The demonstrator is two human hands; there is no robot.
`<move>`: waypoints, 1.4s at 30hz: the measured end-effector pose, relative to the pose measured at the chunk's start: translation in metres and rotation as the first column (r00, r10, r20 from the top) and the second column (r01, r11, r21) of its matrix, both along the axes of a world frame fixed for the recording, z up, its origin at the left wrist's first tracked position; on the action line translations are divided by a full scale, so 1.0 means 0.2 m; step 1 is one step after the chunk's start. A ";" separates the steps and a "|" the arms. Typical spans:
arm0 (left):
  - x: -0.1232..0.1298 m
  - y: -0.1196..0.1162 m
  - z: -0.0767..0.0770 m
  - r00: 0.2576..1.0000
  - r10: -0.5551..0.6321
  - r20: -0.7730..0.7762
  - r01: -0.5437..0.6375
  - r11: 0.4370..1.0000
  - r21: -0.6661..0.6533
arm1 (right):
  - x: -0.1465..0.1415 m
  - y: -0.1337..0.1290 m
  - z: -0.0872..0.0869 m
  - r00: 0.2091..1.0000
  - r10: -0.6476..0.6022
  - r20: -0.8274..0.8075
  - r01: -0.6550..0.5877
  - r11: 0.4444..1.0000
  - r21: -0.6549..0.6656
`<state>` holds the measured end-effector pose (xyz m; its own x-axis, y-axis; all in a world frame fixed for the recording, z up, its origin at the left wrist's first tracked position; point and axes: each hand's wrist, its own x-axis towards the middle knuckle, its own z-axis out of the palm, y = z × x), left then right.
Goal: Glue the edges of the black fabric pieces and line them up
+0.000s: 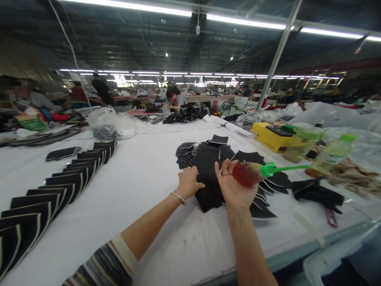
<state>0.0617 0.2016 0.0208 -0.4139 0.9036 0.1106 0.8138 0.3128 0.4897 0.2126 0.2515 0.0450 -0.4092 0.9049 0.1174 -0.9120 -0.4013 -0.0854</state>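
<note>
My left hand, with a bangle at the wrist, is closed at the left edge of a black fabric piece, thumb lying over it. My right hand is turned palm up and holds a squeeze bottle of reddish-amber liquid. The bottle's green cap and long thin nozzle point right. Fingertips of the right hand are close to the piece's right edge; whether they touch it I cannot tell. Around and under this piece lie more black cut pieces with pale edges, loosely piled.
A long overlapping row of black pieces runs along the left of the white table. At the right stand a yellow box, a jar and a clear bottle. A plastic bag lies farther back. People work beyond.
</note>
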 end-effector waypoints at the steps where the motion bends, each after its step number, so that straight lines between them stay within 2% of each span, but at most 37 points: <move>1: -0.02 -0.03 0.01 0.994 -0.015 0.108 0.015 1.000 0.004 | 0.00 0.01 -0.01 1.000 0.003 0.004 -0.003 1.000 -0.010; 3: -0.09 -0.13 0.06 0.955 -0.048 0.291 0.038 0.998 0.040 | -0.01 0.02 -0.02 1.000 0.008 0.011 -0.008 1.000 -0.013; 5: -0.14 -0.30 0.14 0.947 -0.048 0.319 0.012 0.994 0.113 | -0.01 0.03 -0.04 0.999 0.025 0.023 -0.025 1.000 -0.010; 7: -0.18 -0.49 0.22 0.990 0.006 0.142 -0.034 0.980 0.198 | -0.03 0.03 -0.04 0.998 0.044 0.049 -0.044 0.999 -0.009; 9: -0.19 -0.70 0.25 0.983 0.091 -0.160 -0.053 0.972 0.228 | -0.04 0.01 -0.04 0.994 0.062 0.089 -0.062 0.998 -0.005; 11: -0.19 -0.88 0.22 0.904 0.123 -0.410 -0.082 0.990 0.118 | -0.06 -0.01 -0.04 0.987 0.083 0.141 -0.085 0.996 0.007; 12: -0.18 -0.96 0.18 0.872 0.113 -0.476 -0.117 0.993 0.022 | -0.08 -0.02 -0.05 0.981 0.094 0.171 -0.098 0.995 0.019; 13: -0.18 -1.03 0.12 0.862 0.096 -0.498 -0.157 0.984 -0.082 | -0.09 -0.03 -0.05 0.973 0.105 0.205 -0.115 0.993 0.038; 15: -0.17 -1.14 0.01 0.888 0.073 -0.454 -0.201 0.950 -0.241 | -0.13 -0.06 -0.07 0.954 0.119 0.274 -0.147 0.985 0.087; 17: -0.18 -1.21 -0.07 0.927 0.076 -0.367 -0.195 0.934 -0.298 | -0.16 -0.10 -0.09 0.939 0.117 0.325 -0.164 0.979 0.123; 20: -0.20 -1.25 -0.10 0.948 0.097 -0.305 -0.195 0.930 -0.311 | -0.22 -0.16 -0.12 0.909 0.136 0.393 -0.197 0.973 0.120; 26: -0.21 -1.22 -0.01 0.951 0.044 -0.306 -0.170 0.902 -0.397 | -0.28 -0.27 -0.13 0.869 0.166 0.466 -0.275 0.945 0.176; 31: -0.22 -1.18 0.04 0.970 0.039 -0.242 -0.153 0.866 -0.477 | -0.29 -0.28 -0.14 0.857 0.149 0.494 -0.270 0.945 0.184; 34: -0.23 -1.18 0.06 0.981 0.043 -0.187 -0.129 0.868 -0.479 | -0.29 -0.28 -0.14 0.853 0.149 0.501 -0.266 0.949 0.171; 39: -0.24 -1.17 0.06 0.977 0.055 -0.205 -0.152 0.853 -0.500 | -0.29 -0.28 -0.15 0.847 0.160 0.508 -0.288 0.940 0.184; 42: -0.24 -1.16 0.07 0.983 0.031 -0.183 -0.125 0.840 -0.529 | -0.29 -0.28 -0.15 0.838 0.153 0.524 -0.285 0.941 0.182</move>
